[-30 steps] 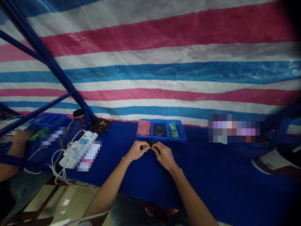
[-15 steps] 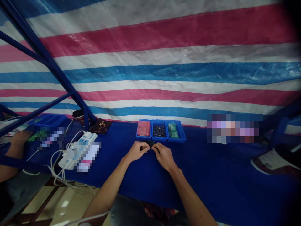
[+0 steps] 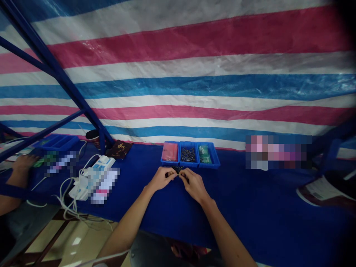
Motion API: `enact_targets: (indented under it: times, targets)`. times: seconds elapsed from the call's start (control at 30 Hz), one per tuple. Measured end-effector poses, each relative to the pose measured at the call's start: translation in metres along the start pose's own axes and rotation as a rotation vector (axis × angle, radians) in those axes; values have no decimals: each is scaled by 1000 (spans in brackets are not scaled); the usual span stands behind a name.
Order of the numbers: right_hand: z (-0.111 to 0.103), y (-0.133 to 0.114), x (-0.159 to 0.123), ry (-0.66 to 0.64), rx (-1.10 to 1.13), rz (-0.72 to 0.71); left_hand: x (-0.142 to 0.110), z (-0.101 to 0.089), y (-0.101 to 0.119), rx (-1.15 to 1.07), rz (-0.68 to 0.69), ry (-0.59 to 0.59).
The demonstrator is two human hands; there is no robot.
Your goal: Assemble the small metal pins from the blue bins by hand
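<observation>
My left hand (image 3: 162,178) and my right hand (image 3: 194,184) meet fingertip to fingertip over the blue table, just in front of three small blue bins. Between the pinched fingers shows a short, thin, brass-toned screw (image 3: 179,174), partly covered by them. Dark screws (image 3: 178,168) lie in a small heap right behind the fingertips. The middle bin (image 3: 189,164) holds many more loose dark screws (image 3: 188,153). Pink packets (image 3: 170,152) fill the left bin, while the right bin (image 3: 214,163) contains green and clear plastic pieces (image 3: 205,157).
To the left are a white power strip (image 3: 80,190) with tangled cables, a brown packet (image 3: 119,149) and a dark cup (image 3: 93,136). Blue metal bars (image 3: 71,91) cross there. A co-worker's hand (image 3: 25,163) rests farther left. A large cup (image 3: 319,191) stands at right.
Both hands stay in place with only slight finger movement. The brass-toned screw between the fingertips shows more clearly now.
</observation>
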State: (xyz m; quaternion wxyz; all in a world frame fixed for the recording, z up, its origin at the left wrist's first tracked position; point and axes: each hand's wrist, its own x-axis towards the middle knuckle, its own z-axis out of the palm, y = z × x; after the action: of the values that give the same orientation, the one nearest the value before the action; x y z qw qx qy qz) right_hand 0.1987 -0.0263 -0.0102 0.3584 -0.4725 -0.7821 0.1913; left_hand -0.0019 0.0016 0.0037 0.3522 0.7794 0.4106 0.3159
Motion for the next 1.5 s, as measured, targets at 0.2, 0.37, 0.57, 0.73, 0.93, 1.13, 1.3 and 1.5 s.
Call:
enact_targets:
  times: [0.2, 0.37, 0.57, 0.73, 0.93, 1.13, 1.3, 1.5]
  targets:
    - [1, 2, 0, 10, 15, 3, 0, -1, 2, -2, -7, -9]
    - [2, 5, 0, -3, 8, 21, 0, -1, 1, -6, -8, -18]
    - [4, 7, 0, -9, -14, 32, 0, -1, -1, -10, 2, -18]
    - [0, 1, 0, -19, 4, 26, 0, 0, -2, -1, -8, -9]
    - [0, 1, 0, -10, 0, 19, 1, 0, 0, -5, 2, -3]
    - [1, 4, 0, -8, -2, 8, 0, -1, 1, -5, -5, -6]
    - [2, 4, 0, -18, -39, 30, 0, 0, -1, -11, -12, -9]
    - [0, 1, 0, -3, -13, 23, 0, 0, 0, -6, -13, 4]
